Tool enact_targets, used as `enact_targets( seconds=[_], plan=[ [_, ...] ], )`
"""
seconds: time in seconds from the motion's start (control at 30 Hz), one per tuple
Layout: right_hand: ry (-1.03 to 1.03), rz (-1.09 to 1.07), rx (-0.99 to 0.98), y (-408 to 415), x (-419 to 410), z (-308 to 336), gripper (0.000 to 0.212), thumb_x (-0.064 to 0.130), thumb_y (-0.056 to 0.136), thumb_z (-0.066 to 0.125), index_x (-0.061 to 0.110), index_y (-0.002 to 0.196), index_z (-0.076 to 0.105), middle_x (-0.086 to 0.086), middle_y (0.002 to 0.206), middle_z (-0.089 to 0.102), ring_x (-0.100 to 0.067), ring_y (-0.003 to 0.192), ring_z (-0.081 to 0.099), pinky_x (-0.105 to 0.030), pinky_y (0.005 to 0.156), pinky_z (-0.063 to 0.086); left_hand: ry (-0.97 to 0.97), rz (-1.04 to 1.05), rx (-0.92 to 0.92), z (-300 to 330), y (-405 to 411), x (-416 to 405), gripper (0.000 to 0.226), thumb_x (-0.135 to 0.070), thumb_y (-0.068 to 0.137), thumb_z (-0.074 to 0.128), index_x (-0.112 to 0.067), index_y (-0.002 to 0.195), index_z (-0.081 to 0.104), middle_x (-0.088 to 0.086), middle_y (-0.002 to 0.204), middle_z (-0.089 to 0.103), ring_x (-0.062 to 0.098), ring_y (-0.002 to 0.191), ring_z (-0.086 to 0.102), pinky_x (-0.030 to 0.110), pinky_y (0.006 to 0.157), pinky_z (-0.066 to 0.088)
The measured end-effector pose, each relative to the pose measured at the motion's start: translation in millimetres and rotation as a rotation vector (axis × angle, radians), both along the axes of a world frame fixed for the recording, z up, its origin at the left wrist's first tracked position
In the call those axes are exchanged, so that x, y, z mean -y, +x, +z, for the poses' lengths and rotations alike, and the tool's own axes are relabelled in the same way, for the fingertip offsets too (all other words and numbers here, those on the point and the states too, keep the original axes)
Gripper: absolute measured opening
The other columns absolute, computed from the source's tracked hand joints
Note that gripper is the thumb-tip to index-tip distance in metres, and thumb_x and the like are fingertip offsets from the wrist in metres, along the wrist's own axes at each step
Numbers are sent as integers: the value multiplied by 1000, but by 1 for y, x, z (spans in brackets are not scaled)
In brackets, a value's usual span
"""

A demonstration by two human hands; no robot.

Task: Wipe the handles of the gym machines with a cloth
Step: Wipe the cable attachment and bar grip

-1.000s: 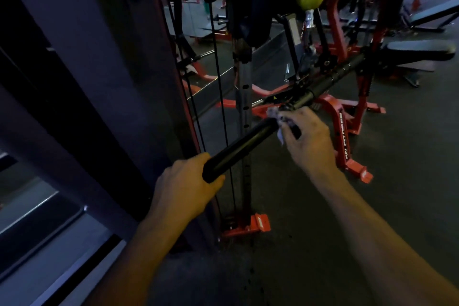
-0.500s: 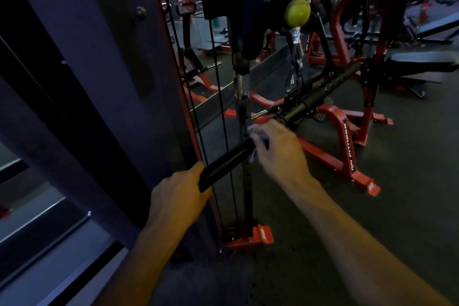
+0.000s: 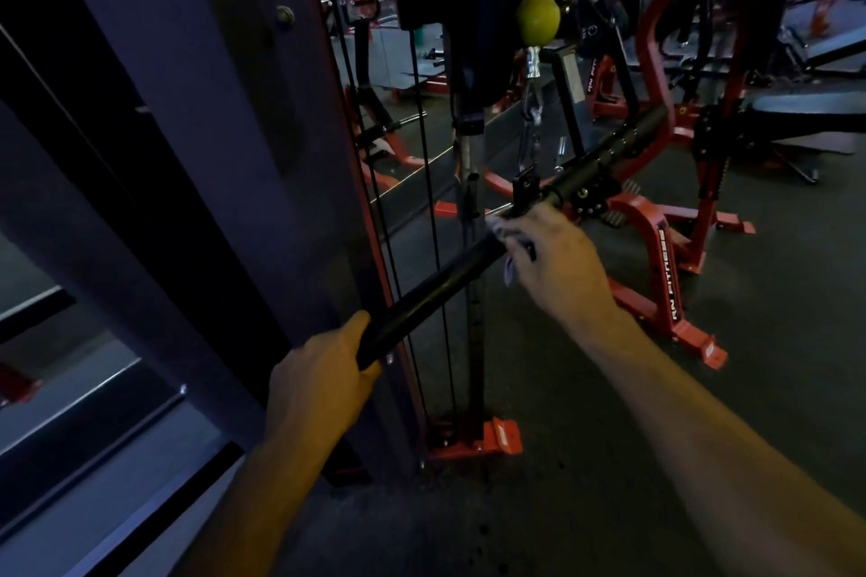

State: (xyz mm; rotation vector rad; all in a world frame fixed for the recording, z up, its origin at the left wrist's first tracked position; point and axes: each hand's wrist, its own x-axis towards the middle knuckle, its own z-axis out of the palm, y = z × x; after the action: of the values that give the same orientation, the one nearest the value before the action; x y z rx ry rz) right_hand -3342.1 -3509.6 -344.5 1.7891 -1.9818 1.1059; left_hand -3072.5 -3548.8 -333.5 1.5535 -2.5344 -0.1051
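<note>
A long black bar handle (image 3: 436,290) runs slantwise from the near left up toward the far right, hanging by a chain and clip below a yellow-green ball (image 3: 538,16) on the cable machine. The left hand (image 3: 321,382) grips the bar's near end, with fingers and thumb curled round it so that the black tip juts out just past the thumb. Farther along, near the middle of the bar, the right hand (image 3: 555,265) closes over it from above, knuckles up. A small pale cloth (image 3: 505,233) is bunched between this hand's fingers and the bar; part of it shows at the fingertips on the hand's left side, lying against the black grip, and a corner hangs below the bar beside the palm. How much of the cloth wraps under the bar cannot be told. Just beyond the right hand the bar passes through its central black bracket (image 3: 525,192), and its far grip reaches toward a red machine frame (image 3: 665,258) standing on the dark rubber floor (image 3: 703,436). Two thin black cables (image 3: 421,183) run down behind the bar on the left.
</note>
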Motion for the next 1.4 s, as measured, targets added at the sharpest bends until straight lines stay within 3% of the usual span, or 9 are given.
enact_targets(
  seconds=[0.13,0.27,0.37,0.47,0.57,0.8,1.0,1.17,1.4],
  plan=[
    [-33,109,-75,18,7,-6,33,13,93,62,14,126,64,-4,118,52,-11,103,54,-20,97,48,-33,-30,141,12,2,1,27,-47,100,55,-33,123,51,-9,99,61,17,87,60,32,58,37],
    [-130,134,-152,16,9,-15,41,2,86,69,11,125,66,-6,122,59,-22,117,53,-24,110,35,160,-188,134,35,-23,27,76,-69,84,67,-38,147,38,-7,127,61,18,110,61,34,79,52],
    [-122,153,-184,14,10,-17,47,-3,82,70,8,128,65,-6,130,62,-22,126,54,-33,115,35,477,-240,55,48,-54,62,63,-67,78,76,-30,125,55,-1,113,68,18,95,68,38,82,59],
    [-82,166,-326,2,7,-15,43,4,88,57,6,130,64,-8,137,61,-24,137,48,-41,122,26,704,-284,-32,46,-71,82,33,-46,86,81,-19,95,63,5,86,76,13,65,70,30,59,56],
    [-34,126,-401,-18,6,-10,44,3,86,54,3,129,62,-10,132,62,-26,135,49,-44,122,26,520,-258,-45,30,-78,74,23,-38,91,77,-24,84,60,-1,77,66,12,61,62,26,54,47],
    [203,73,-485,-28,19,16,43,6,81,67,12,124,65,-3,118,68,-20,113,62,-37,116,37,-88,-193,58,7,-79,36,14,-31,101,57,-26,114,57,-10,71,38,17,64,50,33,59,44],
    [259,33,-659,-5,18,16,44,29,97,34,6,121,61,-11,120,63,-29,124,53,-42,117,29,-184,-128,33,-9,-68,29,12,-27,105,50,-22,116,51,-2,86,63,22,67,63,34,54,40],
    [95,43,-346,30,21,-12,38,5,88,61,9,126,65,-8,126,67,-23,125,57,-39,120,26,-164,-67,-2,-21,-55,23,16,-32,104,53,-26,119,51,-1,95,68,24,78,71,32,55,40],
    [-31,28,-286,5,-7,4,41,3,86,71,13,126,67,-5,111,73,-21,80,60,-31,68,51,-183,-82,-55,-33,-52,11,25,-49,104,49,-25,111,46,-5,93,63,21,79,67,32,54,38]
  ],
)
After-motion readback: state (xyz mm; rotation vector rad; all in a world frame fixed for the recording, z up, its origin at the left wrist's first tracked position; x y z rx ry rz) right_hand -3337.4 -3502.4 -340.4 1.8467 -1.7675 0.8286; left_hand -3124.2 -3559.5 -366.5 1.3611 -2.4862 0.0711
